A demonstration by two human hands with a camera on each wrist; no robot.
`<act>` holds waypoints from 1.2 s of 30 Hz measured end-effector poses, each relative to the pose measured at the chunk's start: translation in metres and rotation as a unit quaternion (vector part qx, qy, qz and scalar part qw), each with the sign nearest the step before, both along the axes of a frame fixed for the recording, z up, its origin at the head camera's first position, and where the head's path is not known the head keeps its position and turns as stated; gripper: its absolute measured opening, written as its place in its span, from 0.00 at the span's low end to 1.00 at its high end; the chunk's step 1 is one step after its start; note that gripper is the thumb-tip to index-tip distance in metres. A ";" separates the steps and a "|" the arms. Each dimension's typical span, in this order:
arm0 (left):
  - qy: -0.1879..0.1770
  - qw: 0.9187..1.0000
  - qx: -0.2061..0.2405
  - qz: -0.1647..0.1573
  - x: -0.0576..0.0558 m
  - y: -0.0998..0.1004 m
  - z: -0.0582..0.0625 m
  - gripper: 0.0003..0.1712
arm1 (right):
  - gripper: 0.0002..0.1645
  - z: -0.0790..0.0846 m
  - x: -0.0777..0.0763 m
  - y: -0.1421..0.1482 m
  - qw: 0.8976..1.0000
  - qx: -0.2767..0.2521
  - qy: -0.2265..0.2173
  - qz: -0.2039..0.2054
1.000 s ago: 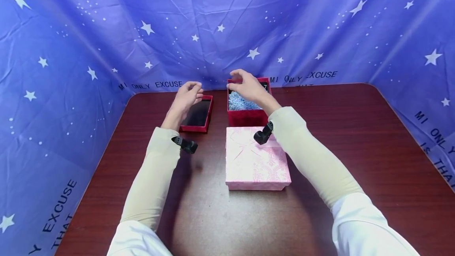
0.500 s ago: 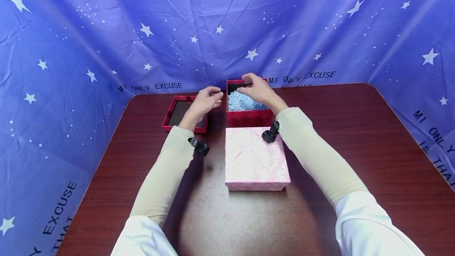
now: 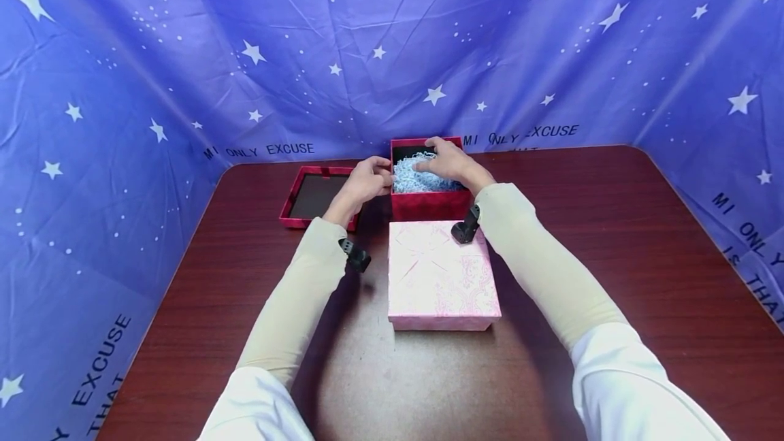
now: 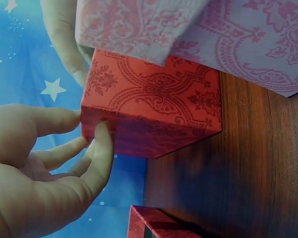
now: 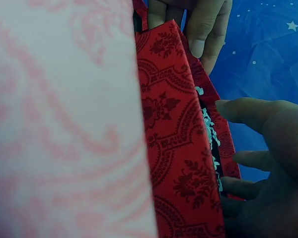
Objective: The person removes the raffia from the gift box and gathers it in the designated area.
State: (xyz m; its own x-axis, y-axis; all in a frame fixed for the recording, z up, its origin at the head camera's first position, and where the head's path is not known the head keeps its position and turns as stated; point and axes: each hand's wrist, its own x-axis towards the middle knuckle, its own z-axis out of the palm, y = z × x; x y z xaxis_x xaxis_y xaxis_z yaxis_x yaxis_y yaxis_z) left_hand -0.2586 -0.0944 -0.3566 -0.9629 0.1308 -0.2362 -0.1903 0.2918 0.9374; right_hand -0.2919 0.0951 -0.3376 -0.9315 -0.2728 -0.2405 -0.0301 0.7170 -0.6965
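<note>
From my end, the open red box (image 3: pixel 429 205) stands at the back of the bench (image 3: pixel 588 237), just behind a closed pink box (image 3: pixel 444 274), with blue shredded filling (image 3: pixel 422 180) inside; my left hand (image 3: pixel 367 181) is at its left wall, fingers loosely bent and apart, tips against the box, pinching nothing that I can see; I judge it is there to steady the box; my right hand (image 3: pixel 452 159) hangs over the right side of the opening, fingers spread, and I cannot tell whether they touch the filling; a shallow red lid (image 3: pixel 315 197) lies to the left, dark inside up, probably put there to leave the opening reachable; the bench is reddish-brown wood grain with pale glare towards me; blue-violet cloth (image 3: pixel 331 26), printed with white stars and black lettering, hangs behind and at both sides
</note>
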 end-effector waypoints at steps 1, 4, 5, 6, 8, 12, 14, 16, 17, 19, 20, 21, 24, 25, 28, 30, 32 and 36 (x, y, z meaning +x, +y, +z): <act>-0.003 1.000 0.003 0.000 0.000 0.000 0.000 0.25 | 0.46 0.000 -0.001 0.000 1.000 0.003 -0.012 0.000; -0.011 1.000 0.016 -0.002 0.000 -0.001 0.000 0.26 | 0.48 -0.001 -0.002 -0.002 0.999 0.016 -0.045 0.001; -0.013 1.000 0.018 -0.003 0.000 -0.001 -0.001 0.26 | 0.49 -0.001 -0.002 -0.002 0.998 0.022 -0.054 0.004; -0.015 1.000 0.020 -0.004 0.000 -0.001 -0.001 0.26 | 0.51 -0.002 -0.003 -0.003 0.998 0.026 -0.064 0.008; -0.018 0.999 0.026 -0.004 0.000 -0.001 -0.002 0.26 | 0.53 -0.003 -0.002 -0.004 0.996 0.030 -0.088 0.017; -0.026 0.999 0.035 -0.002 -0.002 -0.002 -0.004 0.26 | 0.58 -0.005 -0.002 -0.005 0.990 0.021 -0.136 0.031; -0.028 0.999 0.038 -0.001 -0.003 -0.002 -0.005 0.26 | 0.59 -0.006 -0.003 -0.004 0.988 0.018 -0.152 0.037; -0.029 0.999 0.036 0.000 -0.003 -0.003 -0.005 0.26 | 0.60 -0.007 -0.004 -0.004 0.986 0.018 -0.158 0.046; -0.029 0.999 0.036 0.000 -0.003 -0.003 -0.004 0.26 | 0.61 -0.008 -0.005 -0.003 0.985 0.020 -0.161 0.052; -0.030 0.999 0.037 0.001 -0.003 -0.004 -0.004 0.26 | 0.61 -0.009 -0.007 -0.003 0.984 0.026 -0.165 0.068; -0.030 0.999 0.038 0.002 -0.003 -0.004 -0.004 0.25 | 0.61 -0.009 -0.008 -0.003 0.983 0.030 -0.167 0.075; -0.031 0.999 0.041 0.003 -0.003 -0.004 -0.004 0.26 | 0.60 -0.010 -0.009 -0.003 0.982 0.032 -0.169 0.083; -0.032 0.998 0.048 0.005 -0.003 -0.004 -0.003 0.26 | 0.57 -0.010 -0.011 -0.003 0.978 0.044 -0.173 0.105; -0.032 0.998 0.049 0.005 -0.003 -0.004 -0.003 0.26 | 0.56 -0.010 -0.012 -0.003 0.978 0.051 -0.172 0.108; -0.032 0.998 0.049 0.006 -0.003 -0.004 -0.002 0.26 | 0.52 -0.009 -0.012 -0.004 0.978 0.075 -0.152 0.121; -0.032 0.998 0.051 0.007 -0.003 -0.004 -0.003 0.25 | 0.50 -0.009 -0.011 -0.005 0.979 0.093 -0.127 0.127; -0.033 0.998 0.053 0.008 -0.003 -0.005 -0.003 0.25 | 0.47 -0.008 -0.011 -0.005 0.981 0.103 -0.106 0.127; -0.034 0.998 0.057 0.010 -0.003 -0.005 -0.003 0.25 | 0.45 -0.004 -0.009 -0.005 0.985 0.105 -0.079 0.115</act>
State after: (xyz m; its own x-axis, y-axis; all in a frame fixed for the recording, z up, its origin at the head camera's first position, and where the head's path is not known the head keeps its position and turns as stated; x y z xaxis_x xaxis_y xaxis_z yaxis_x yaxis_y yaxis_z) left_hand -0.2618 -0.0994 -0.3600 -0.9477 0.1423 -0.2856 -0.2592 0.1790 0.9491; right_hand -0.3006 0.0898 -0.3417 -0.7972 -0.4004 -0.4518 -0.1111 0.8329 -0.5422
